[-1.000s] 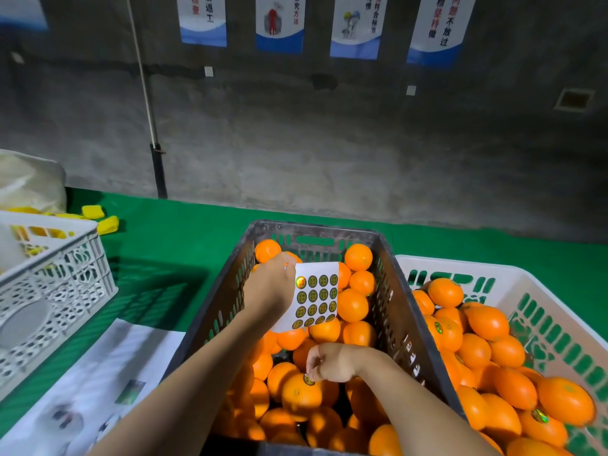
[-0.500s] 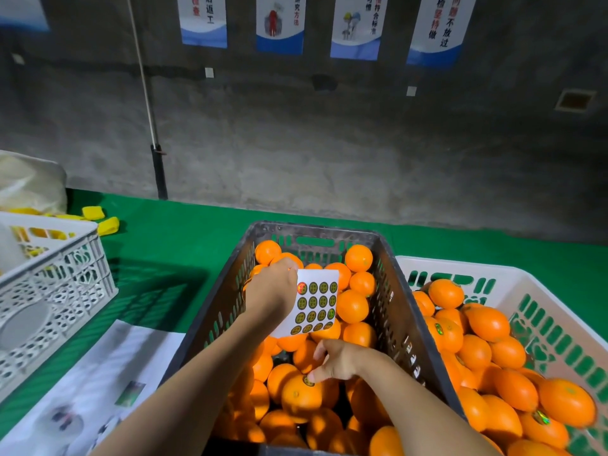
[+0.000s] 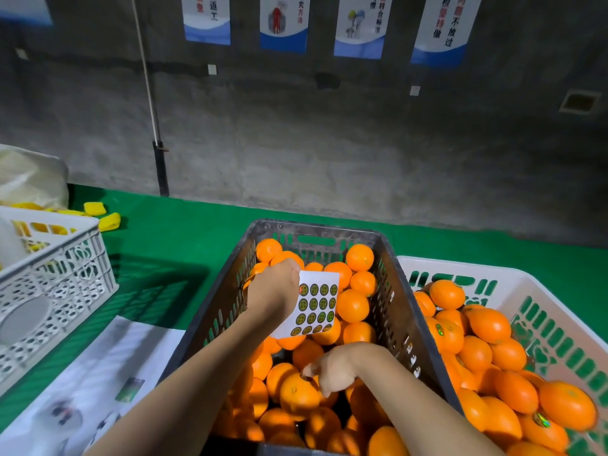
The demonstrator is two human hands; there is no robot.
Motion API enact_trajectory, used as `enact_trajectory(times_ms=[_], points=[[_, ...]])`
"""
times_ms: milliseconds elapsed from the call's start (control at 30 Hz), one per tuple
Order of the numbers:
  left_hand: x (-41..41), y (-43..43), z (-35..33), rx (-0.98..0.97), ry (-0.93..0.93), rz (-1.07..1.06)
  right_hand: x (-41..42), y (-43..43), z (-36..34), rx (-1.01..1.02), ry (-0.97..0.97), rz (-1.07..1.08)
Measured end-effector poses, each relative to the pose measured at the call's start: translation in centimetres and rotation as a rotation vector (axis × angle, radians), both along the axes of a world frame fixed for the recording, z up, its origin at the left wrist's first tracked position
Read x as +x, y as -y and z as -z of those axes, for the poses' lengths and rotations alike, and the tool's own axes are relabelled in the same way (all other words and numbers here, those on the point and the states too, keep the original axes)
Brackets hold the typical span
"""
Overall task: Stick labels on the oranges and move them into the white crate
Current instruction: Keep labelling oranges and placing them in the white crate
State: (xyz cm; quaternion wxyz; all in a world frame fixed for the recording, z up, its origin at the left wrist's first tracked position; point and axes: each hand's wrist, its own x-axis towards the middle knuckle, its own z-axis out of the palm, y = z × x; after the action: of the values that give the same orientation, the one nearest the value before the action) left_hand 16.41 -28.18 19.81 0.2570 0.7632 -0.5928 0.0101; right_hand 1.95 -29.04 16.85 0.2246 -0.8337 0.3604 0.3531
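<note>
A dark crate [image 3: 316, 227] full of unlabelled oranges sits in front of me. My left hand [image 3: 273, 291] holds a white sticker sheet [image 3: 314, 306] with rows of round green labels above the fruit. Lower down, my right hand [image 3: 335, 368] curls its fingers round the right side of one orange [image 3: 294, 394], which has a small label near its top by my thumb. To the right stands the white crate [image 3: 460, 271] with green slots, heaped with oranges [image 3: 490, 324], some with shiny labels.
A second white lattice crate [image 3: 56, 274] stands at the left on the green table, with yellow pieces [image 3: 98, 215] and a plastic bag [image 3: 29, 179] behind it. A printed paper sheet [image 3: 98, 373] lies at the near left. A grey wall closes the back.
My right hand went from pressing the label onto the orange, through spread fingers, to curling round that orange. My left hand with the sheet shifted slightly.
</note>
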Motion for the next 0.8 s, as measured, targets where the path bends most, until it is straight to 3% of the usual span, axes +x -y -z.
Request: enact_trajectory(times_ms=[167, 300, 367, 533, 633, 800], points=[[0.0, 0.0, 0.1, 0.005, 0.006, 0.005, 1.1, -1.5, -1.4, -0.096, 0.195, 0.098], [0.0, -0.2, 0.2, -0.018, -0.066, 0.008, 0.6, -1.0, 2.4, -0.097, 0.006, -0.076], [0.1, -0.2, 0.1, -0.018, -0.059, 0.011, 0.6, -0.6, 3.0, -0.103, -0.083, -0.060], [0.1, -0.3, 0.0, -0.005, -0.033, -0.007, 0.8, 0.1, 3.3, -0.080, -0.068, -0.044], [0.2, -0.3, 0.0, -0.055, -0.039, -0.033, 0.4, 0.9, 3.4, -0.060, 0.118, 0.153], [0.3, -0.2, -0.3, -0.173, -0.112, -0.106, -0.2, 2.4, 2.4, -0.149, 0.618, 0.592]])
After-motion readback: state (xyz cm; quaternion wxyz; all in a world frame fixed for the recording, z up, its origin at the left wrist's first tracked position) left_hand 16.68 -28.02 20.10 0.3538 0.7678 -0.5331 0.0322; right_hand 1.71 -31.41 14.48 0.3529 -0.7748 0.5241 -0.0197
